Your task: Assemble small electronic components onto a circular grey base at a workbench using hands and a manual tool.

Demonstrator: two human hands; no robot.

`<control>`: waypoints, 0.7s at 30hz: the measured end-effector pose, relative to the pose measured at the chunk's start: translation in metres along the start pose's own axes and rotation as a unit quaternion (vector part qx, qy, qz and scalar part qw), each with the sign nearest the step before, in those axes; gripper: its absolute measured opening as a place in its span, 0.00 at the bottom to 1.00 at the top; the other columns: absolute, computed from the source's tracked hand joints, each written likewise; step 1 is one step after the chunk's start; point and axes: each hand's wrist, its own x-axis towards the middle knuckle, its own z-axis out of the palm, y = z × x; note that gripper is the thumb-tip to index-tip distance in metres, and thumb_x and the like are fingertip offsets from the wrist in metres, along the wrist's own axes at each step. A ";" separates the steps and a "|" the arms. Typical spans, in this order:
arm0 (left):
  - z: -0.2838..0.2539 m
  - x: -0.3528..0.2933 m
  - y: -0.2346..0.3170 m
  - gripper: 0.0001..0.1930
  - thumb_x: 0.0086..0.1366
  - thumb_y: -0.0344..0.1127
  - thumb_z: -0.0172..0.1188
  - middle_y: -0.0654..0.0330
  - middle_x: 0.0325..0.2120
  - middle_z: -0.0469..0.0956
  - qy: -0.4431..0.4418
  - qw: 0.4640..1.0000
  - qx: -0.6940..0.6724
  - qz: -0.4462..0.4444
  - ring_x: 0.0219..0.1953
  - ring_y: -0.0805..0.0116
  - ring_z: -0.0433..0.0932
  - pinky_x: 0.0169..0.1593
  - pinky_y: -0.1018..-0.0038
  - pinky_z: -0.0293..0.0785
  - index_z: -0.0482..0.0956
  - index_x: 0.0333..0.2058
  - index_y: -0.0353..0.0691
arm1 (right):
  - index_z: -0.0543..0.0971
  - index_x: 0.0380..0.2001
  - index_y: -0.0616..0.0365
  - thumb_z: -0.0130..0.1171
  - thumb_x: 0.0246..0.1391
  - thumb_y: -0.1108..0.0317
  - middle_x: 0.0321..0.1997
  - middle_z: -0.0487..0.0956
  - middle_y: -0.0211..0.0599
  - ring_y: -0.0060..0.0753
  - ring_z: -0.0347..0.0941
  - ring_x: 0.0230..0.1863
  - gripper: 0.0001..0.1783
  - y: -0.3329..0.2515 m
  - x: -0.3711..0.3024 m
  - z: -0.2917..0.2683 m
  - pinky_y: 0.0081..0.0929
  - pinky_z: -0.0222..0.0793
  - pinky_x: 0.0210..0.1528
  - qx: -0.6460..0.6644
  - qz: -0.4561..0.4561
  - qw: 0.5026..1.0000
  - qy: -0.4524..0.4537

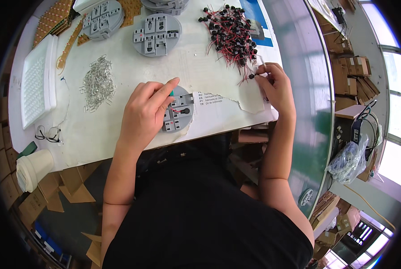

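In front of me lies a round grey plastic fixture with slots, partly hidden by my left hand. That hand is closed, thumb and fingers pinched over the fixture's left side; a bit of a small green piece shows at the fingertips. In one slot sits a small black round component with red wires. To the right, my right hand is closed, its fingertips at another small black wired component beside the pile. A thin pale tip shows above its fingers; I cannot make out what it is.
Beyond my right hand is a pile of black components with red wires. More grey fixtures stand at the back. Metal clips, a white tray and eyeglasses are on the left. Torn printed paper covers the table's front.
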 end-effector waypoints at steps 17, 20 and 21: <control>-0.041 0.011 0.036 0.11 0.64 0.30 0.74 0.59 0.34 0.87 -0.001 0.974 -0.224 -0.041 0.34 0.69 0.84 0.40 0.73 0.78 0.89 0.45 0.36 | 0.84 0.47 0.68 0.67 0.67 0.76 0.37 0.85 0.33 0.12 0.70 0.25 0.08 -0.117 -0.066 0.083 0.14 0.64 0.25 0.515 -0.013 0.845 -0.143; -0.044 0.004 0.037 0.09 0.65 0.28 0.74 0.61 0.32 0.87 -0.003 0.954 -0.287 -0.086 0.32 0.73 0.84 0.38 0.75 0.78 0.89 0.43 0.34 | 0.86 0.45 0.66 0.69 0.63 0.79 0.41 0.85 0.34 0.16 0.75 0.33 0.08 -0.122 -0.070 0.091 0.16 0.69 0.32 0.472 -0.071 0.872 -0.109; -0.045 0.002 0.037 0.09 0.65 0.26 0.73 0.61 0.33 0.87 -0.011 0.944 -0.314 -0.096 0.33 0.75 0.84 0.37 0.76 0.78 0.88 0.43 0.33 | 0.86 0.45 0.66 0.69 0.63 0.79 0.41 0.85 0.34 0.16 0.75 0.33 0.08 -0.122 -0.071 0.091 0.16 0.69 0.32 0.472 -0.071 0.872 -0.110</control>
